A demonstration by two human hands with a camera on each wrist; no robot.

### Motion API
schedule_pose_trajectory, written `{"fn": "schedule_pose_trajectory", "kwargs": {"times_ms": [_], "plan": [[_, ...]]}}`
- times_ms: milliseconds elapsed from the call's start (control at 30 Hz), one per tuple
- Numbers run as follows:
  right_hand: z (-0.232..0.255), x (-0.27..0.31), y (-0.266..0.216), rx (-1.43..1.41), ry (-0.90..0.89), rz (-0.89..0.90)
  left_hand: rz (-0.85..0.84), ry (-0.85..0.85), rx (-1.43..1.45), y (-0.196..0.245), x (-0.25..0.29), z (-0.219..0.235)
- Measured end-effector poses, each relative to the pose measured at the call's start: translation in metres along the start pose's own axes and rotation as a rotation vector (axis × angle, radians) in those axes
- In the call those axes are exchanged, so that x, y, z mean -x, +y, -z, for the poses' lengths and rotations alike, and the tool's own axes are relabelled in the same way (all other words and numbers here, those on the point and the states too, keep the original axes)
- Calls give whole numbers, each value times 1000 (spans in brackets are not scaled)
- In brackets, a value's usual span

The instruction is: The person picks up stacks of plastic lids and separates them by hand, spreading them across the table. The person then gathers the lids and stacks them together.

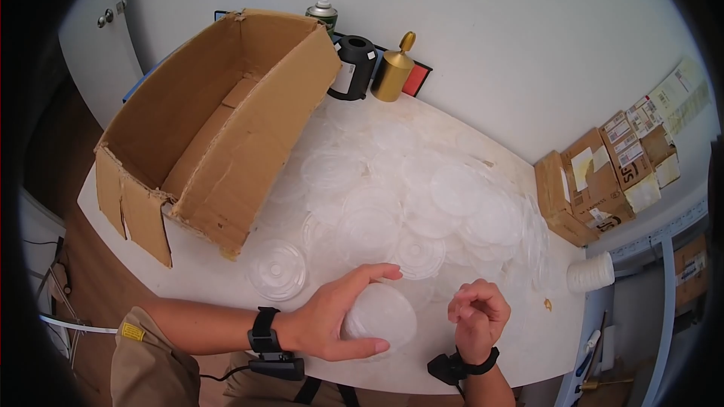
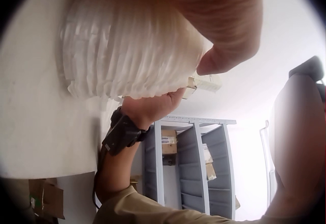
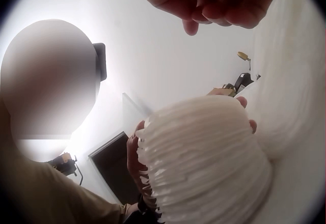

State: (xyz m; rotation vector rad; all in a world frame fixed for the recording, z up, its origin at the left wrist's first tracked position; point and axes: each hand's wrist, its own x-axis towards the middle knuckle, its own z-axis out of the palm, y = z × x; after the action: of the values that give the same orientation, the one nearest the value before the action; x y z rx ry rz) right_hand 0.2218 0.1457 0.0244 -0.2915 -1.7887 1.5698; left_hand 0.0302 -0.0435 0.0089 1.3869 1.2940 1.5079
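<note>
My left hand (image 1: pixel 320 324) grips a thick stack of translucent round plastic lids (image 1: pixel 383 315) from its left side, thumb near the front and fingers behind. In the left wrist view the many stacked rims of the lid stack (image 2: pixel 127 40) show. A short way to the right, my right hand (image 1: pixel 480 316) is raised above the table with its fingers loosely curled and nothing between them. Seen in the right wrist view, its fingers (image 3: pixel 204 12) hang apart from the stack. One loose lid (image 1: pixel 277 270) lies flat to the left of the left hand.
A broad pile of loose lids (image 1: pixel 445 192) spreads over the white table (image 1: pixel 188 279). An open cardboard box (image 1: pixel 253 158) stands at the left. Behind are a spray can (image 1: pixel 323 11), a black container (image 1: pixel 354 68) and a gold canister (image 1: pixel 393 75). Another lid stack (image 1: pixel 590 273) lies at the right edge.
</note>
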Motion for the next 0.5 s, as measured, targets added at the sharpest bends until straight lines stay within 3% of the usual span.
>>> {"fn": "schedule_pose_trajectory", "kwargs": {"times_ms": [133, 233, 367, 500], "plan": [[-8, 4, -8, 140, -305, 83, -2, 7, 36, -2, 0, -3], [-25, -4, -23, 310, -357, 195, 8, 8, 42, -1, 1, -4], [-19, -3, -22, 370, -512, 76, -13, 75, 18, -5, -1, -6], [-18, -6, -19, 355, -510, 118, -2, 96, 39, -8, 0, -7]]}}
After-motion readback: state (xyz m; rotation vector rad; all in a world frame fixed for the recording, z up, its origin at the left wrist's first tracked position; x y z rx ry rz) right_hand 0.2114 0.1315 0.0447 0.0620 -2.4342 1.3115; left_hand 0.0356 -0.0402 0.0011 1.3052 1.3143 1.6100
